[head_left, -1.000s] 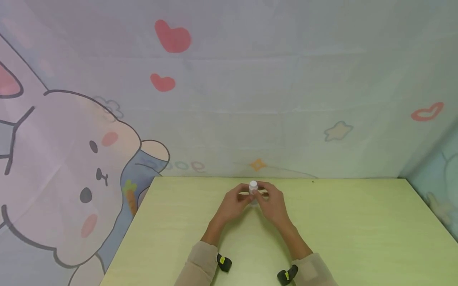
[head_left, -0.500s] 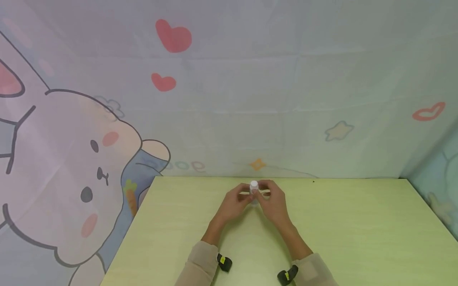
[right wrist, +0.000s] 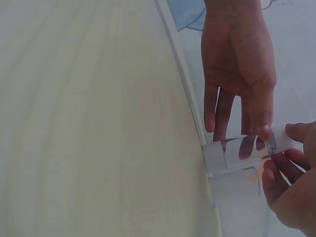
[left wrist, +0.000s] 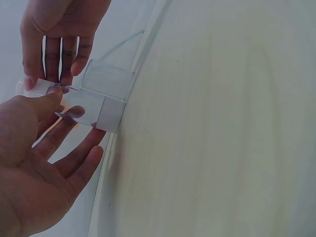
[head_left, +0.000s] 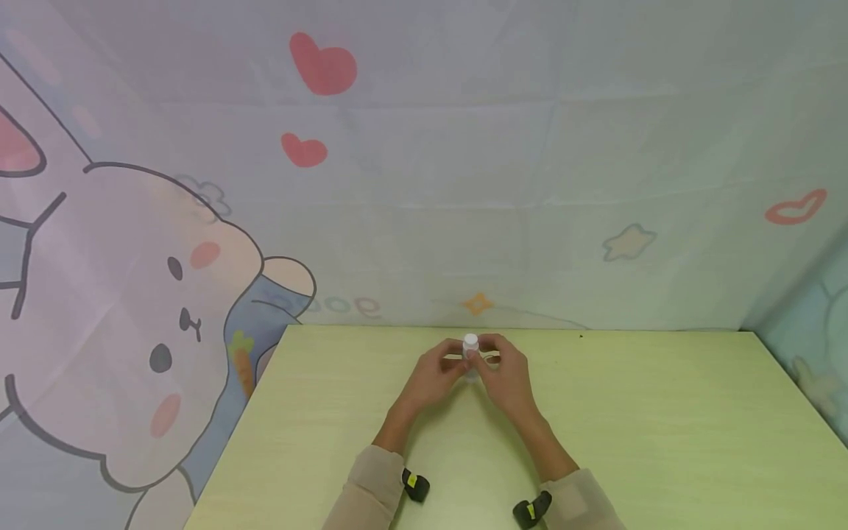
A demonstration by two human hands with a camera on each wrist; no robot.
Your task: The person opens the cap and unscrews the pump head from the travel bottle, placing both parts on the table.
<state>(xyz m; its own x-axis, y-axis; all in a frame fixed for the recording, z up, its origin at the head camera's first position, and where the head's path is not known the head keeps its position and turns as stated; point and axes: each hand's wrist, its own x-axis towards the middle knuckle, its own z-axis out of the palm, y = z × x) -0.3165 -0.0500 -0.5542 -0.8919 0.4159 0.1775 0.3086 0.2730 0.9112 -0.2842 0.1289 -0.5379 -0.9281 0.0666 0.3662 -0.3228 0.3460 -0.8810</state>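
Note:
A small clear bottle [right wrist: 215, 157] with a white cap [head_left: 470, 339] and a white band round its base stands upright on the table between both hands. My left hand [head_left: 429, 379] grips the body, its thumb in front and fingers behind; the left wrist view shows this left hand [left wrist: 44, 163] low at the left. With thumb and fingers, my right hand [head_left: 506, 375] pinches the bottle's white upper part, as the right hand [right wrist: 298, 185] in the right wrist view shows. Close beside the bottle stands a shorter clear cylinder [left wrist: 108, 80]; the hands hide it in the head view.
The pale yellow-green table [head_left: 636, 427] reaches far to both sides, its back edge just beyond the hands. Behind it hangs a printed cloth backdrop [head_left: 450, 162] with a rabbit and hearts. A black device sits at each cuff, the left device [head_left: 416, 486] and the right device [head_left: 532, 509].

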